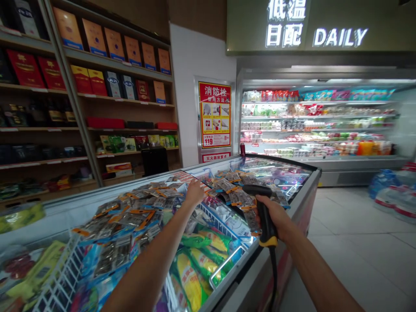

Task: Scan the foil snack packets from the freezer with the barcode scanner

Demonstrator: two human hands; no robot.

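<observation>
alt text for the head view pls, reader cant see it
A person's right hand holds a corded scanner at the edge of a display chest while the left hand reaches over heaped packets. Behind are shelves of boxes and a lit, stocked cooler under a DAILY sign.

Shop, supermarket sort. Ahead of me, lit sign (340,37) reading DAILY above refrigerated display case (351,165) stocked in rows. To my left, shelves (104,60) of boxed goods (113,44), small labels along edges. Before me, display freezer (308,186) of packaged food (191,277). Corded handheld scanner (267,216) in my right hand (277,214).
</observation>
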